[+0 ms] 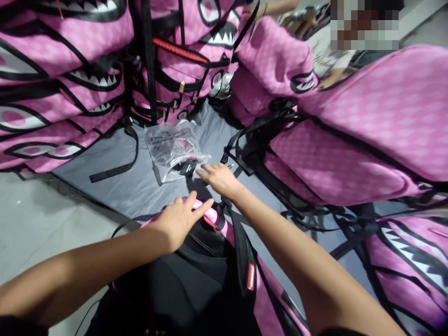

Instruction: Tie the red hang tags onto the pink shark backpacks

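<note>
A pink backpack with a black back panel (196, 284) stands directly in front of me. My left hand (178, 219) rests at its top by the pink handle, fingers spread and not wrapped around it. Beyond the backpack, my right hand (220, 179) stretches to the edge of a clear plastic bag (168, 144), fingers extended. Black tags (188, 169) show at the bag's mouth, right by my right fingertips; whether they touch is unclear. A black strap with a red label (251, 276) hangs down the backpack's right side.
Stacked pink shark-face backpacks (91, 37) rise at the left, with another pile (196, 65) at the back. More pink backpacks (357, 135) lie at the right. Loose black straps (119, 172) cross the grey sheet (105, 191). Another person's arm (280, 7) shows at the top.
</note>
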### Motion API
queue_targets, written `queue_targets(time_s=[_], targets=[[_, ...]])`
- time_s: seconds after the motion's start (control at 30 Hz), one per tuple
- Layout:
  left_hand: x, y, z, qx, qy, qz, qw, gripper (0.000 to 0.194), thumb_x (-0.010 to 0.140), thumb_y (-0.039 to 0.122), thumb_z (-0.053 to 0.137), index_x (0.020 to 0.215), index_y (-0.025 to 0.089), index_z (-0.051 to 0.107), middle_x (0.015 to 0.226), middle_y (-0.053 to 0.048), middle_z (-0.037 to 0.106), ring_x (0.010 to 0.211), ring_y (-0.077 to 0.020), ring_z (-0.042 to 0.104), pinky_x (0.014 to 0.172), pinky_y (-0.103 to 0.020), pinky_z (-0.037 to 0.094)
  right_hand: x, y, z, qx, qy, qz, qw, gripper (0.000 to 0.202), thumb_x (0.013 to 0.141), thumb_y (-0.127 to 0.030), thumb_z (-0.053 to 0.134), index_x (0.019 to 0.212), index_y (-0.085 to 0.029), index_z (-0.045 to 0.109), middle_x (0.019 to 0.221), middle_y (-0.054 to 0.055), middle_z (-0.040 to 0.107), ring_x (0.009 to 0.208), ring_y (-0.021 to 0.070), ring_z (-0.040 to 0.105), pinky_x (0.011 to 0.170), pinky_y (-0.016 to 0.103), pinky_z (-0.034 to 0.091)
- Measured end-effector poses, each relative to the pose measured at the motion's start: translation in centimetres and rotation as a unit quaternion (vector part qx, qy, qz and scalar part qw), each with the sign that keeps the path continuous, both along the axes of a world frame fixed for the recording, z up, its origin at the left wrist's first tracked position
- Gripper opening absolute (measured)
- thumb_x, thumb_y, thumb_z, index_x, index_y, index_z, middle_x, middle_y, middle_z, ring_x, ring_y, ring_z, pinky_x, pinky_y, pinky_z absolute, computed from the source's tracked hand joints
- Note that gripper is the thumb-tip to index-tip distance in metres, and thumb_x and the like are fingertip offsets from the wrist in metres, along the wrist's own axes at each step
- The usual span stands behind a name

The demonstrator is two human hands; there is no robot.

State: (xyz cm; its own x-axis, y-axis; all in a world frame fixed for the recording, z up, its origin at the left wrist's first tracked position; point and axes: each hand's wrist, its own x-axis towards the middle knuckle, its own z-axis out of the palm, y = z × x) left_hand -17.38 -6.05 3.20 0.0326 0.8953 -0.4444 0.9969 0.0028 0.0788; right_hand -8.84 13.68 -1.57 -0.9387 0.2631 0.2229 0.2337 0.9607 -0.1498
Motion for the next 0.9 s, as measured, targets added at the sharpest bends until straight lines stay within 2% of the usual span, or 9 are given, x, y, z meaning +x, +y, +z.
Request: queue_targets(time_s=[0.13,0.2,0.3,0.37,0.47,0.57,0.63,0.77,0.9], targets=[[-1.3,0.7,-1.2,0.018,-0.012,-0.009,1.0,0.105,0.072,0.001,0.06,0.153,0.036,0.003,0.158,-0.013,0.023,0.119,-0.0287,0.054,0.084,-0.033,0.054,-5.3,0.5,-2.4,-0.034,-0.041,0.024,0.998,0.054,0.091,-0.022,0.016,0.079,-0.007,0.067,0.12,0.002,0.067,0.067,-0.0098,0.063,0.055,0.007,0.033],[-1.8,0.9,-1.6,0.01,-0.017,-0.009,1.0,0.107,0.072,0.003,0.063,0.153,0.037,0.002,0.158,-0.012,0.022,0.119,-0.0292,0.053,0.084,-0.033,0.054,-6.5,0.5,-3.2,-0.071,-0.065,0.007,0.995,0.047,0.093,-0.023,0.024,0.067,-0.008,0.061,0.103,0.0,0.072,0.065,-0.0078,0.064,0.053,0.005,0.033],[-2.3,1.2,-2.1,0.003,-0.031,-0.009,0.999,0.109,0.072,0.007,0.066,0.153,0.038,0.0,0.16,-0.011,0.018,0.12,-0.0305,0.052,0.085,-0.034,0.054,-6.6,1.1,-3.9,-0.103,-0.083,-0.04,0.99,0.03,0.091,-0.016,0.042,0.069,-0.013,0.061,0.088,-0.002,0.072,0.082,0.0025,0.069,0.068,0.007,0.044],[-2.5,1.2,-2.2,0.0,-0.042,-0.009,0.999,0.109,0.073,0.007,0.066,0.153,0.038,0.001,0.16,-0.011,0.016,0.121,-0.031,0.051,0.084,-0.035,0.054,-5.5,1.4,-3.0,-0.109,-0.032,-0.088,0.99,0.023,0.088,-0.013,0.045,0.078,-0.015,0.065,0.089,-0.002,0.072,0.092,0.0083,0.069,0.081,0.015,0.048],[-2.5,0.9,-2.1,0.008,-0.054,-0.008,0.998,0.104,0.076,0.007,0.064,0.153,0.037,0.002,0.16,-0.012,0.017,0.122,-0.0324,0.049,0.082,-0.036,0.054,-1.9,0.1,1.1,-0.094,0.137,-0.167,0.972,0.014,0.083,-0.012,0.056,0.088,-0.019,0.067,0.101,0.002,0.071,0.101,0.0179,0.066,0.088,0.029,0.052],[-2.3,0.5,-1.9,0.022,-0.054,-0.009,0.998,0.096,0.08,0.008,0.06,0.154,0.035,0.005,0.158,-0.014,0.018,0.117,-0.0324,0.051,0.08,-0.036,0.053,2.8,-4.7,5.7,-0.127,0.227,-0.235,0.937,0.007,0.084,-0.022,0.06,0.089,-0.02,0.066,0.091,0.002,0.07,0.086,0.0173,0.067,0.077,0.03,0.053],[-2.2,0.2,-1.9,0.036,-0.057,-0.013,0.998,0.09,0.082,0.008,0.057,0.154,0.034,0.008,0.156,-0.016,0.021,0.114,-0.0315,0.053,0.079,-0.036,0.053,5.6,-8.9,7.1,-0.212,0.205,-0.247,0.923,0.009,0.083,-0.026,0.064,0.088,-0.02,0.065,0.076,-0.001,0.068,0.067,0.0142,0.065,0.063,0.026,0.051],[-1.7,-0.8,-2.4,0.096,-0.049,-0.012,0.994,0.087,0.082,0.008,0.054,0.154,0.033,0.011,0.149,-0.015,0.031,0.11,-0.0296,0.054,0.08,-0.035,0.05,8.7,-15.0,5.6,-0.36,0.074,-0.22,0.904,0.008,0.085,-0.024,0.058,0.083,-0.02,0.065,0.057,-0.006,0.061,0.052,0.0111,0.058,0.053,0.022,0.044],[-1.0,-1.7,-2.6,0.129,-0.047,-0.02,0.99,0.087,0.081,0.012,0.059,0.153,0.031,0.013,0.146,-0.015,0.035,0.109,-0.0289,0.054,0.081,-0.035,0.049,9.4,-16.7,3.8,-0.352,0.033,-0.235,0.905,0.011,0.084,-0.019,0.056,0.079,-0.019,0.065,0.065,-0.003,0.063,0.053,0.0112,0.057,0.054,0.023,0.042]])
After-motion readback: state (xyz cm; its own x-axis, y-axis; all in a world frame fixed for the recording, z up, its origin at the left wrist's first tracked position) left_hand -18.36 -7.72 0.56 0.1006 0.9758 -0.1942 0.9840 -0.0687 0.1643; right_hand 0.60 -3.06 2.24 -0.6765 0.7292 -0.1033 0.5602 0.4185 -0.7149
